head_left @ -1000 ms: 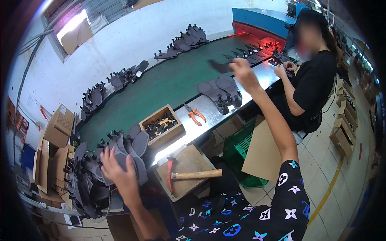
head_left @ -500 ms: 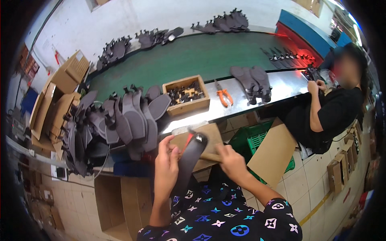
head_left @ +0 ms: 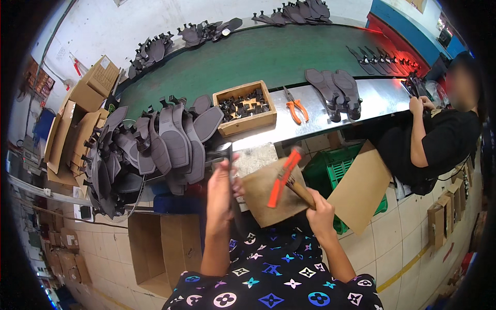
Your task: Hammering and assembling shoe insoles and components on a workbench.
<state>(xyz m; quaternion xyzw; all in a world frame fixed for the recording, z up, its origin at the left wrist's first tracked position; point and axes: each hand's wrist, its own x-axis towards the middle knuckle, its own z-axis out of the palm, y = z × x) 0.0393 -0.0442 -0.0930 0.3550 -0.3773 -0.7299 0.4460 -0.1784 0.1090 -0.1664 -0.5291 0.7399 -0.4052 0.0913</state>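
Note:
My left hand [head_left: 220, 191] is closed round a dark grey shoe sole [head_left: 236, 209], which stands nearly edge-on, its far end pointing up. My right hand [head_left: 322, 211] grips the wooden handle of a hammer [head_left: 283, 178] with an orange-red head. The hammer is to the right of the sole, apart from it, over a brown board [head_left: 263, 206]. Beyond that board lies a pale, worn block [head_left: 256, 157]. How my left fingers wrap the sole is partly blurred.
A heap of heeled soles [head_left: 173, 139] lies at left. A wooden box [head_left: 248, 125] of small black heel pieces, orange-handled pliers [head_left: 296, 107] and more soles [head_left: 336, 88] rest along the metal edge of the green conveyor [head_left: 248, 59]. A co-worker [head_left: 439, 132] sits at right, behind a green crate [head_left: 336, 170].
The sole has turned from showing its broad face to nearly edge-on. My right hand has moved the hammer from behind the sole out to the right, its head now in full view.

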